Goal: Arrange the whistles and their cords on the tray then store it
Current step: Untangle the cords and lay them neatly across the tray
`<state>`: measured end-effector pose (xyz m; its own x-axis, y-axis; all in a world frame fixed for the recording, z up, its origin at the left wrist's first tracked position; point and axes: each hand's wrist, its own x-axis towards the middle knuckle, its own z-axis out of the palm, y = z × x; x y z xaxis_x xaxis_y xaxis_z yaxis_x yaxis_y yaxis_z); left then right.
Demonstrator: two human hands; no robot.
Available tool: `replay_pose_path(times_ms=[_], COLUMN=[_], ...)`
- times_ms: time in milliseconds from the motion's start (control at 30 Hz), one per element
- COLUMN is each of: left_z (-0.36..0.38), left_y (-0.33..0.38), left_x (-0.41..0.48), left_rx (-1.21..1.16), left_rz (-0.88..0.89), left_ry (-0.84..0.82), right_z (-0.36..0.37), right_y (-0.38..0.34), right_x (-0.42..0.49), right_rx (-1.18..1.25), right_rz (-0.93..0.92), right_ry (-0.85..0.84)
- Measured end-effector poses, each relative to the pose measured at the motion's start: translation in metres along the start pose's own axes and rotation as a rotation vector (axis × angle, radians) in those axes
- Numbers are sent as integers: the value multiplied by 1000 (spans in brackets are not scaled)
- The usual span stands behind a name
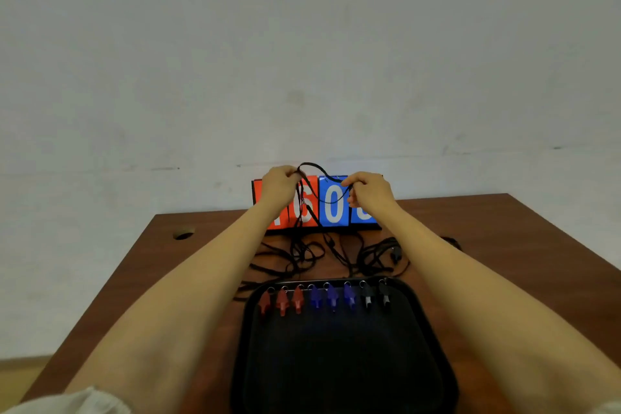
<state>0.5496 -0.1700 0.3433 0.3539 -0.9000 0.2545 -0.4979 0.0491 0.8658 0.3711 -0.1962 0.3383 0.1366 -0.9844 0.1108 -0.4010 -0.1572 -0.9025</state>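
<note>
both hands are raised over the far end of the table, in front of the scoreboard. the left hand (279, 188) has its fingers curled round one end of a black cord (309, 164), and the right hand (369, 193) pinches the same cord between thumb and fingertips, so it arches up between them and sags in a loop across the board. a pale, scuffed wall (302, 44) fills the upper view. the table (504, 228) is smooth brown board with a round hole (183, 233) near its far left corner, and its near edge is cut off by the frame. close to the person lies a black tray (336, 363) with rounded corners and a raised rim. the texture of its dark matte floor is hard to make out, and its near end runs out of view. the scoreboard (331, 205) stands against the wall, red cards left and blue right, its white digits partly hidden by the hands and wrists. between board and tray sprawls a tangle of cords (302, 254), thin and black, too knotted to count. along the tray's far rim lie eight small whistles in a row, each with a metal ring: three red whistles (282, 302), three blue whistles (332, 298) and two black whistles (368, 300) that nearly vanish against the tray. a pale sleeve (77, 402) shows at the lower left corner.
</note>
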Motion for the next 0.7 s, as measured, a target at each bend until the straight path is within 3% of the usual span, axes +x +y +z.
replay_pose_path(times_ms=[233, 367, 533, 700], left_z=[14, 17, 16, 14], left_y=[-32, -40, -48, -80], left_x=[4, 4, 5, -4], left_rx=[532, 623, 608, 494], left_rz=[226, 260, 211, 8], left_ry=[-172, -227, -248, -326], right_z=[44, 56, 54, 37], right_y=[7, 17, 19, 22], right_x=[6, 13, 22, 38], right_rx=[-324, -326, -233, 97], right_rz=[-92, -154, -199, 1], right_ry=[-299, -331, -182, 15])
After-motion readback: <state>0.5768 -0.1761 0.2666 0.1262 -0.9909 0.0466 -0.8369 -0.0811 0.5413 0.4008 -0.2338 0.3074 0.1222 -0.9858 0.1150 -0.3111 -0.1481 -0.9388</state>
